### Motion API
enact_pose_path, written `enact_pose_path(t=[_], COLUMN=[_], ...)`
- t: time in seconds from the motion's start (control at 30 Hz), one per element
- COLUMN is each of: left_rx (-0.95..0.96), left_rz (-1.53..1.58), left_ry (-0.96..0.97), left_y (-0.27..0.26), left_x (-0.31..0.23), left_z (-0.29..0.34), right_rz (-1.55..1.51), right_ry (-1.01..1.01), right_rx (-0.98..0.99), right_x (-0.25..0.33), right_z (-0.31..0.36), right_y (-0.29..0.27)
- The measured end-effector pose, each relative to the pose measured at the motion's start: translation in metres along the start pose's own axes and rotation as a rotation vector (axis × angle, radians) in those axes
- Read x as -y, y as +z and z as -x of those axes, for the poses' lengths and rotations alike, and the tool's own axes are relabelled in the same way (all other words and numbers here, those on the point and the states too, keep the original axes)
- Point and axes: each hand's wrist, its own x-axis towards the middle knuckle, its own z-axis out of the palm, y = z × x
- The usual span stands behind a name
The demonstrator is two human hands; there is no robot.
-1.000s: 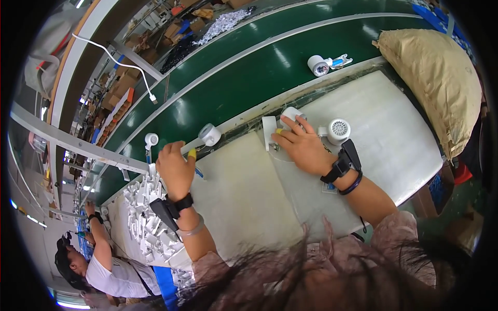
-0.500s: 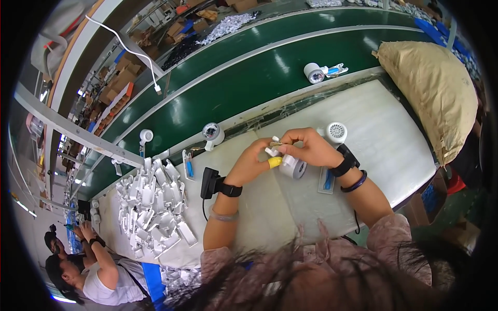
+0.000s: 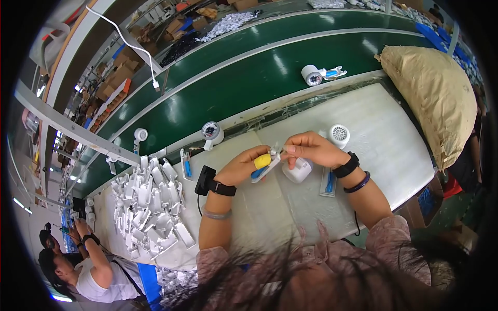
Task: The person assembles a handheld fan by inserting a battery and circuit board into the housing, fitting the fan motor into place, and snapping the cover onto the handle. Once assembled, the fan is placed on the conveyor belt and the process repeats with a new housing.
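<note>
My left hand [image 3: 248,165], a yellow cover on one fingertip, grips a white plastic handle shell [image 3: 271,167] with a blue cylinder lying in it. My right hand [image 3: 311,147] has its thumb and finger pinched together at the shell's upper end; whatever small part is between them cannot be made out. Just below those fingers is a white round fan head [image 3: 297,171], its smooth side up. Whether it is joined to the shell is hidden. Beside my right wrist lie another fan head with a slotted grille [image 3: 339,135] and a shell with a blue cylinder [image 3: 328,182].
White handle shells [image 3: 150,207] are heaped at the left of the table. A fan head [image 3: 211,132] stands at the far edge, another unit [image 3: 312,75] on the green conveyor [image 3: 249,70]. A tan sack [image 3: 430,98] bulges at the right. A co-worker [image 3: 101,274] sits at far left.
The held shell has turned, so its blue cylinder now shows. The fan head under my right hand has rolled to its smooth side. My left hand has shifted slightly left.
</note>
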Motion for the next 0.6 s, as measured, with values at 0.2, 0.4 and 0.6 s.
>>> enact_pose_path(t=[0.2,0.4,0.6], left_rx=[0.170,-0.449,-0.248], left_rz=[-0.547,-1.045,-0.005], left_ry=[0.244,0.113,0.154], left_y=[-0.004,0.021,0.014], left_x=[-0.001,-0.013,-0.004], left_z=[0.007,0.005,0.004], right_rz=[0.292,0.336,0.820], right_ry=[0.059,-0.015,-0.213], right_rx=[0.145,-0.124,-0.307], right_x=[0.013,0.002,0.003], right_z=[0.003,0.001,0.002], right_y=[0.006,0.010,0.028])
